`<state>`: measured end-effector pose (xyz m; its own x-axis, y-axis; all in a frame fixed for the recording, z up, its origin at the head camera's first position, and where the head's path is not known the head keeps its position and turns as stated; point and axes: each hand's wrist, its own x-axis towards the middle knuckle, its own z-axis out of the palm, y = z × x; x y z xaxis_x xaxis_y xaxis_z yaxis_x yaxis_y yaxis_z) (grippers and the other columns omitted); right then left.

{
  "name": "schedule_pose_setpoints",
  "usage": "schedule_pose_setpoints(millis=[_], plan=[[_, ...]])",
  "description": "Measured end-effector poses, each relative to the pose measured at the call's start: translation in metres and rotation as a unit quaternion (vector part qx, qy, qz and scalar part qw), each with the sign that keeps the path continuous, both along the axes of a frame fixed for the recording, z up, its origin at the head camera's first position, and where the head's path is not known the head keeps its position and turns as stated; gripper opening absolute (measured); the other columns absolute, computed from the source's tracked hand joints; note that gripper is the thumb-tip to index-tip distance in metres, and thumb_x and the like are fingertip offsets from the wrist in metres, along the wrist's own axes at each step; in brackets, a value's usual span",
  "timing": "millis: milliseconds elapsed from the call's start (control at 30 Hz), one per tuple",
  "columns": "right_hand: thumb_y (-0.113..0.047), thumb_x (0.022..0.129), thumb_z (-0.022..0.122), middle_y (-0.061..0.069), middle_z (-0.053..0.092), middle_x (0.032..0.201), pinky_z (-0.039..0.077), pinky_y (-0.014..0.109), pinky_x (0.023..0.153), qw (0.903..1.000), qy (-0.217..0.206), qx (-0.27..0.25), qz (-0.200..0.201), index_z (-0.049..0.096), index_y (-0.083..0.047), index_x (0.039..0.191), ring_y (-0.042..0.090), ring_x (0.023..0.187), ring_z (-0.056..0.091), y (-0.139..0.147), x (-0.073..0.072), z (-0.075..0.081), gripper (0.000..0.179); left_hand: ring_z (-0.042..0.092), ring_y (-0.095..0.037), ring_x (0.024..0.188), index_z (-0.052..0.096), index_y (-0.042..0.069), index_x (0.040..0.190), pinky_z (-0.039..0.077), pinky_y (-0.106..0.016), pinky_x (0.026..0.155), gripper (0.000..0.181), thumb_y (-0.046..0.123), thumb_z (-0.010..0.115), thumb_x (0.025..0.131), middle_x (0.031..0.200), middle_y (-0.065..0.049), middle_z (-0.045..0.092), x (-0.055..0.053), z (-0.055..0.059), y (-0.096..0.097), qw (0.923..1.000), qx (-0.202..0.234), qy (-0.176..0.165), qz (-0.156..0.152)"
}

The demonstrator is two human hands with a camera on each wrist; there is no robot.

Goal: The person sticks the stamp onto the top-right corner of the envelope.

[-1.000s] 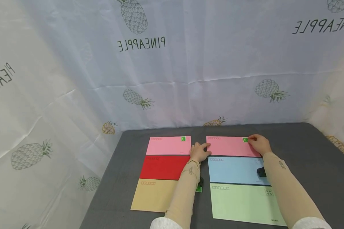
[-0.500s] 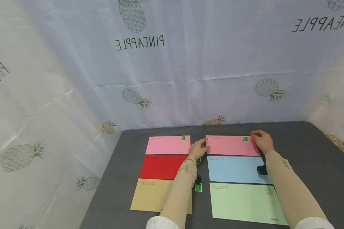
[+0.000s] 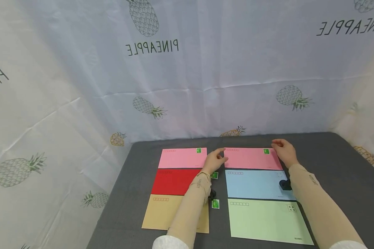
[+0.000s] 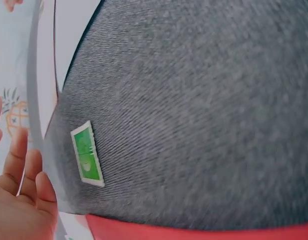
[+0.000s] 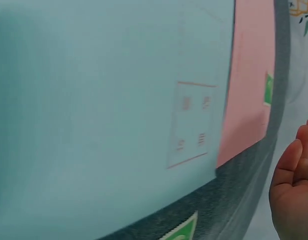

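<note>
My left hand [image 3: 214, 161] hovers at the left edge of the right-hand pink envelope [image 3: 249, 159], its fingers loosely spread. A green stamp [image 3: 266, 151] lies on that envelope's upper right corner. Just beyond this corner is my right hand [image 3: 285, 153], fingertips off the stamp and nothing visible in them. In the left wrist view, relaxed fingers [image 4: 16, 162] stand beside a loose green stamp [image 4: 87, 154] on the grey cloth. In the right wrist view, the right hand [image 5: 296, 195] is partly cut off, past the light blue envelope [image 5: 104, 120].
On the left lie a pink envelope [image 3: 180, 159] with a green stamp [image 3: 198, 150], a red envelope [image 3: 174, 181] and a tan envelope [image 3: 162, 214]. A light green envelope [image 3: 261, 221] is at the front right. Another loose stamp [image 3: 215, 204] lies between the columns. A patterned curtain [image 3: 190, 114] hangs behind.
My right hand has left the stamp on the right-hand pink envelope, moving up and slightly right. My left hand has shifted a little left and up, uncovering a loose stamp beside the red envelope.
</note>
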<state>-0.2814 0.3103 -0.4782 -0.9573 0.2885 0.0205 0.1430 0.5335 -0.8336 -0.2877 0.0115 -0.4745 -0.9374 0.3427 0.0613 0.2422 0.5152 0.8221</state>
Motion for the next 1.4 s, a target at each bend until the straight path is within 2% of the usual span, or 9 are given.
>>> schedule_pose_setpoints(millis=[200,333,400,467,567,667,933,1100,1400], plan=[[-0.039,0.099,0.038,0.028,0.044,0.129,0.041,0.054,0.092,0.9995,0.019,0.013,0.019,0.042,0.002,0.134,0.041,0.115,0.043,-0.003,0.000,0.006,0.054,0.039,-0.009,0.057,0.050,0.016,0.135,0.033,-0.020,0.054,0.048,0.028,0.060,0.090,0.074,-0.004,0.053,0.002,0.009,-0.007,0.9994,-0.017,0.015,-0.025],[-0.051,0.095,0.040,0.020,0.049,0.122,0.050,0.033,0.071,0.9988,0.033,0.034,0.014,0.046,-0.004,0.130,0.032,0.107,0.047,0.003,-0.007,-0.005,0.059,0.044,-0.009,0.062,0.048,0.015,0.136,0.035,-0.021,0.058,0.050,0.030,0.060,0.090,0.080,-0.005,0.057,0.004,0.014,-0.012,0.9990,-0.015,0.018,-0.037],[-0.054,0.093,0.041,0.019,0.048,0.121,0.048,0.031,0.067,0.9985,0.038,0.032,0.024,0.046,-0.005,0.130,0.032,0.107,0.047,0.008,-0.013,-0.014,0.062,0.046,-0.009,0.064,0.048,0.016,0.136,0.037,-0.021,0.059,0.050,0.030,0.061,0.090,0.083,-0.006,0.059,0.005,0.015,-0.015,0.9989,-0.013,0.019,-0.041],[-0.055,0.092,0.041,0.016,0.049,0.121,0.049,0.032,0.073,0.9983,0.039,0.035,0.027,0.047,-0.009,0.130,0.031,0.108,0.048,0.013,-0.022,-0.027,0.060,0.047,-0.010,0.066,0.048,0.016,0.137,0.037,-0.022,0.060,0.051,0.030,0.061,0.090,0.086,-0.007,0.060,0.006,0.016,-0.019,0.9988,-0.014,0.020,-0.043],[-0.056,0.092,0.040,0.015,0.050,0.125,0.045,0.045,0.087,0.9979,0.041,0.033,0.038,0.046,-0.013,0.133,0.032,0.113,0.047,0.016,-0.035,-0.045,0.059,0.047,-0.009,0.065,0.048,0.018,0.137,0.037,-0.022,0.060,0.051,0.032,0.061,0.090,0.087,-0.006,0.060,0.007,0.016,-0.023,0.9987,-0.016,0.020,-0.044],[-0.059,0.091,0.038,0.011,0.053,0.124,0.046,0.045,0.087,0.9966,0.044,0.057,0.038,0.046,-0.019,0.132,0.030,0.114,0.049,0.013,-0.045,-0.054,0.058,0.044,-0.009,0.061,0.048,0.019,0.137,0.036,-0.022,0.058,0.051,0.033,0.061,0.089,0.086,-0.005,0.060,0.008,0.015,-0.027,0.9984,-0.018,0.024,-0.048],[-0.049,0.092,0.049,0.011,0.052,0.118,0.047,0.041,0.071,0.9951,0.044,-0.002,0.088,0.050,-0.012,0.129,0.024,0.106,0.049,-0.031,-0.009,0.002,0.053,0.043,-0.009,0.058,0.049,0.022,0.136,0.037,-0.021,0.056,0.051,0.034,0.063,0.088,0.088,-0.004,0.060,0.012,0.017,-0.037,0.9982,-0.008,0.031,-0.051],[-0.058,0.088,0.048,0.004,0.054,0.112,0.046,0.044,0.063,0.9945,0.045,0.027,0.090,0.053,-0.017,0.123,0.018,0.099,0.049,-0.052,-0.002,0.013,0.054,0.050,-0.011,0.073,0.049,0.025,0.135,0.039,-0.022,0.059,0.049,0.034,0.062,0.088,0.090,-0.004,0.061,0.011,0.017,-0.048,0.9988,0.000,0.038,-0.032],[-0.041,0.095,0.049,0.015,0.055,0.118,0.045,0.036,0.085,0.9889,0.032,0.016,0.144,0.049,-0.007,0.128,0.028,0.106,0.050,-0.090,0.015,0.035,0.048,0.053,-0.014,0.072,0.050,0.024,0.135,0.043,-0.022,0.058,0.050,0.035,0.062,0.088,0.094,-0.005,0.061,0.011,0.022,-0.069,0.9981,-0.023,0.055,-0.017]])
